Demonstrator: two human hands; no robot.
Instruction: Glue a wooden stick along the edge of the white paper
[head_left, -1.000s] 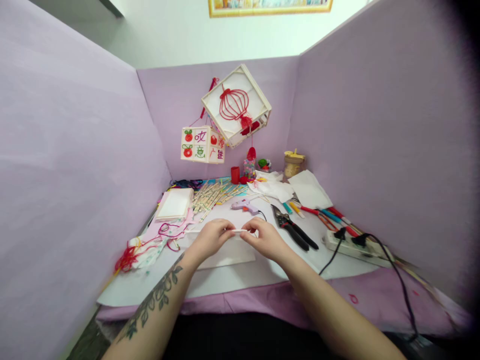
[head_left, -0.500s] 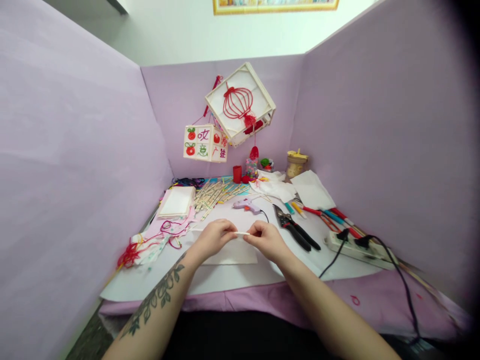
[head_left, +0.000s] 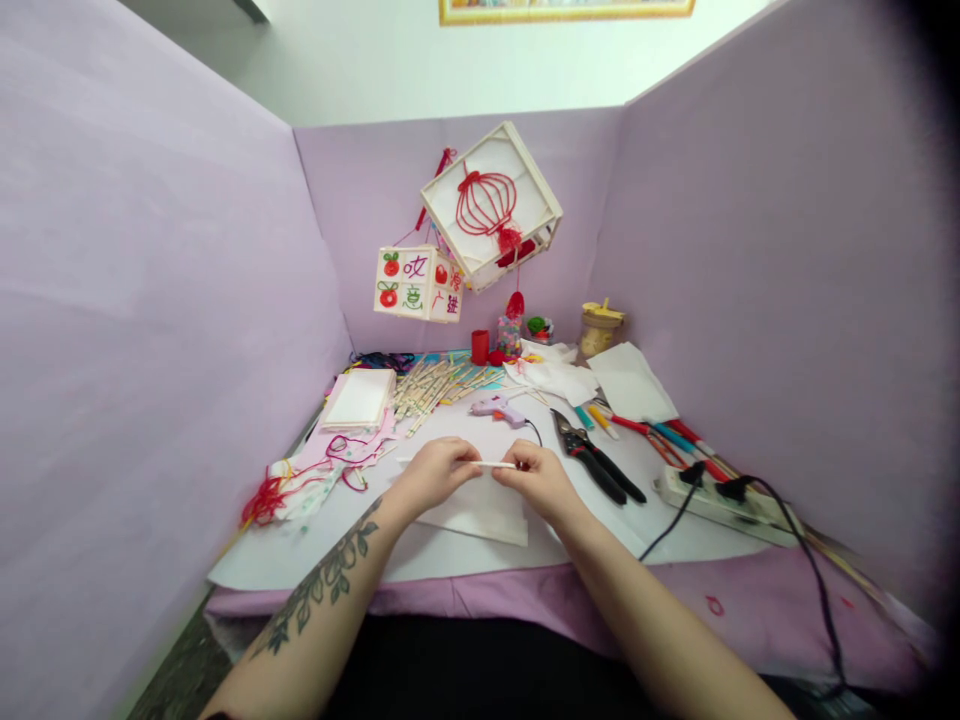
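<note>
Between my two hands stretches a thin white stick point(head_left: 496, 464), level above the table, and its far left end shows past my left hand. My left hand point(head_left: 442, 472) is closed in a pinch on it. The fingertips of my right hand point(head_left: 534, 478) pinch the stick near its right end. Under the hands lies a sheet of white paper point(head_left: 487, 515), partly covered by them. A lilac glue gun point(head_left: 496, 408) rests just beyond the hands, and black-handled pruning shears point(head_left: 596, 460) lie to the right of my right hand.
A white power strip point(head_left: 731, 505) with black plugs stands at the right. Loose sticks point(head_left: 431, 390) are heaped at the back, left of the glue gun. Red yarn point(head_left: 264, 500) lies at the left. Two decorated box lanterns point(head_left: 491, 205) point(head_left: 418, 283) hang before the back panel.
My hands have moved a little apart, so more of the stick shows between them. The paper underneath sits slightly turned. The whole view has shifted a little.
</note>
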